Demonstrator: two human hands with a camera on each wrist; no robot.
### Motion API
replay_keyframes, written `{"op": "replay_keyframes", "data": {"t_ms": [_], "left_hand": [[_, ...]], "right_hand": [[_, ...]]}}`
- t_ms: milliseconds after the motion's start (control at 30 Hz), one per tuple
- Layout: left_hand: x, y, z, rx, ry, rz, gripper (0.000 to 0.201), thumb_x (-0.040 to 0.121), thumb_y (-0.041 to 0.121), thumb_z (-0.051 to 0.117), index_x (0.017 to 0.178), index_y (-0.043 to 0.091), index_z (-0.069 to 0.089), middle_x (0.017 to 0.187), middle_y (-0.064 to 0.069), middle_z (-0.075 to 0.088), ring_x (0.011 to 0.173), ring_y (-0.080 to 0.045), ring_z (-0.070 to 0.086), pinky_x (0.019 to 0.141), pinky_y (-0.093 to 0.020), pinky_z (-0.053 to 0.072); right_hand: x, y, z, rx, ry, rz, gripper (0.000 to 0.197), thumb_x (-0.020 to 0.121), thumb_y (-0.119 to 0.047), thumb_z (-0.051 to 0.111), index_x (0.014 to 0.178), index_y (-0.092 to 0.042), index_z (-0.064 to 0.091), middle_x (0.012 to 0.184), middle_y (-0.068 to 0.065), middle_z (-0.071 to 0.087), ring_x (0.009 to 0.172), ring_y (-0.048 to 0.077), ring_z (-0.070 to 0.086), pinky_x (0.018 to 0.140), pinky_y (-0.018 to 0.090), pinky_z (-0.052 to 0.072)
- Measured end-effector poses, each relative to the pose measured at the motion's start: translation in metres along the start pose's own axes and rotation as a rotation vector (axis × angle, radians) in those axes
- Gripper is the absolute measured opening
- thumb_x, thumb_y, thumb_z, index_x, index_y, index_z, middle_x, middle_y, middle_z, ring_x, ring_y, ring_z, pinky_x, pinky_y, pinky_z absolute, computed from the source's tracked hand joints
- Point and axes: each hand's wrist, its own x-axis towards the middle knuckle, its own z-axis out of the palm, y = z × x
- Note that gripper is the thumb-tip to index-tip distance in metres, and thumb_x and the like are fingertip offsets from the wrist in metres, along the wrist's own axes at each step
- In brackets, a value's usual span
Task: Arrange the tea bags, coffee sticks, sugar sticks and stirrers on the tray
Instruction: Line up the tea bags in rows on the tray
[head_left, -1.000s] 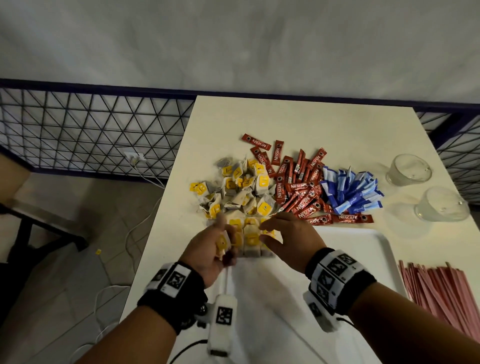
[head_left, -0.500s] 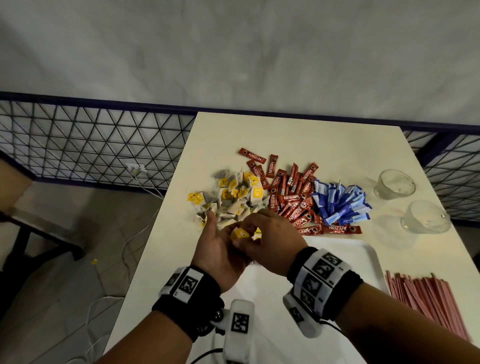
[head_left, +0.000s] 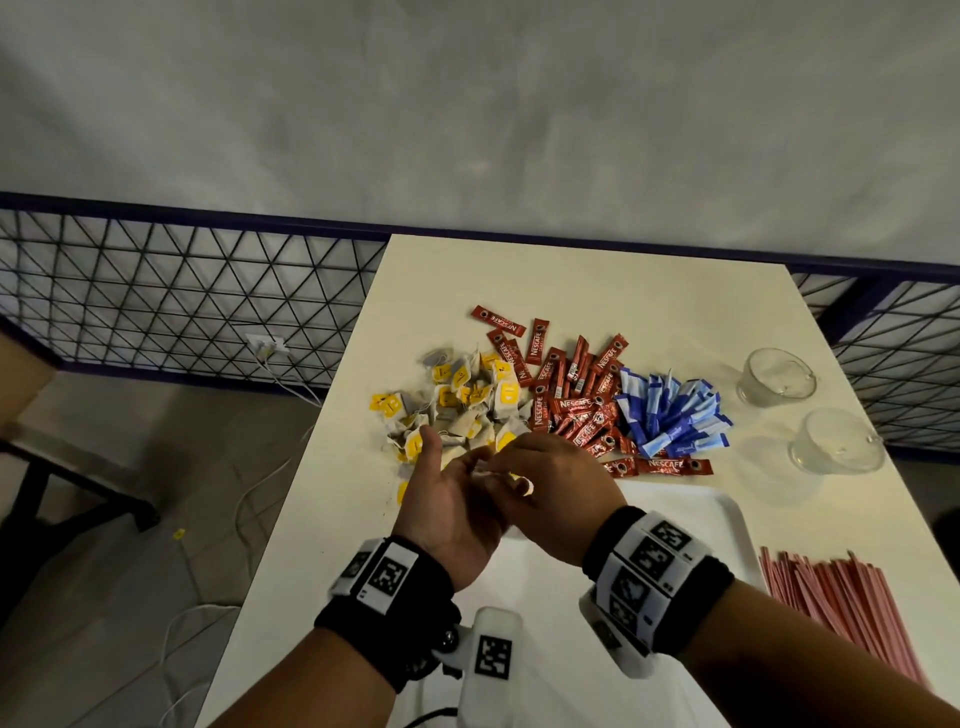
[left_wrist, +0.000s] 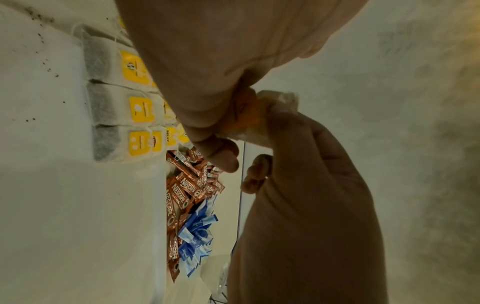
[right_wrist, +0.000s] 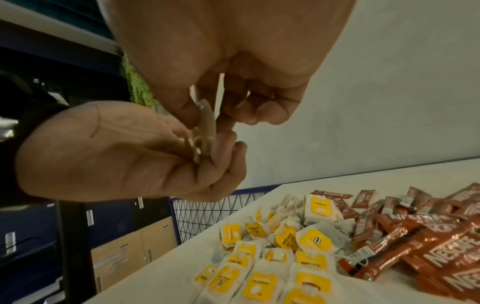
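The pale counter (head_left: 597, 291) carries a white tray (head_left: 691, 525) at its 6 o'clock edge, with the loose stock heaped just beyond the tray at 12 o'clock. A bundle of pink stirrers (head_left: 852, 608) lies on the counter at the tray's 3 o'clock. The heap of tea bags (head_left: 467, 400) with yellow tags sits at 11 o'clock; several more lie in neat rows on the tray (left_wrist: 116, 107), one tag reading "RELAX". Red coffee sticks (head_left: 576, 395) marked "NESCAFE" touch the tea bags' 3 o'clock side, and blue sugar sticks (head_left: 670, 415) lie beside those. Two clear glass cups (head_left: 776, 376) stand at 2 o'clock.

Both hands meet above the tray's far rim. The left hand (head_left: 452, 509) is palm up, fingers loosely curled under one tea bag (right_wrist: 205, 127). The right hand (head_left: 550, 493) pinches that same bag between thumb and forefinger, its other fingers curled in.
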Motion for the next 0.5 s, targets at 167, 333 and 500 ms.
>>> {"op": "replay_keyframes", "data": {"t_ms": [167, 333, 500], "left_hand": [[0.005, -0.003, 0.004, 0.0, 0.061, 0.032, 0.079, 0.09, 0.07, 0.024, 0.117, 0.007, 0.063, 0.122, -0.017, 0.064, 0.12, -0.034, 0.056, 0.105, -0.05, 0.039], [0.009, 0.01, -0.003, 0.174, 0.502, 0.165, 0.044, 0.09, 0.059, 0.048, 0.084, 0.017, 0.057, 0.077, -0.006, 0.055, 0.062, -0.021, 0.049, 0.056, -0.031, 0.045], [-0.024, 0.019, 0.001, 1.152, 0.152, 0.793, 0.021, 0.075, 0.032, 0.079, 0.069, 0.03, 0.058, 0.057, 0.013, 0.051, 0.053, -0.004, 0.043, 0.054, -0.022, 0.04]], "right_hand": [[0.003, -0.002, -0.003, 0.097, 0.088, 0.018, 0.03, 0.086, -0.042, 0.053, 0.093, -0.024, 0.075, 0.084, -0.008, 0.066, 0.073, -0.004, 0.05, 0.066, 0.003, 0.036], [0.01, -0.003, -0.013, 0.107, 0.137, 0.129, 0.015, 0.086, -0.026, 0.064, 0.094, -0.018, 0.075, 0.08, -0.01, 0.067, 0.063, -0.012, 0.049, 0.063, 0.0, 0.034], [0.016, 0.0, -0.014, 0.101, 0.099, 0.333, 0.013, 0.084, -0.032, 0.067, 0.078, -0.026, 0.056, 0.065, -0.017, 0.054, 0.06, -0.005, 0.05, 0.052, 0.007, 0.032]]}}
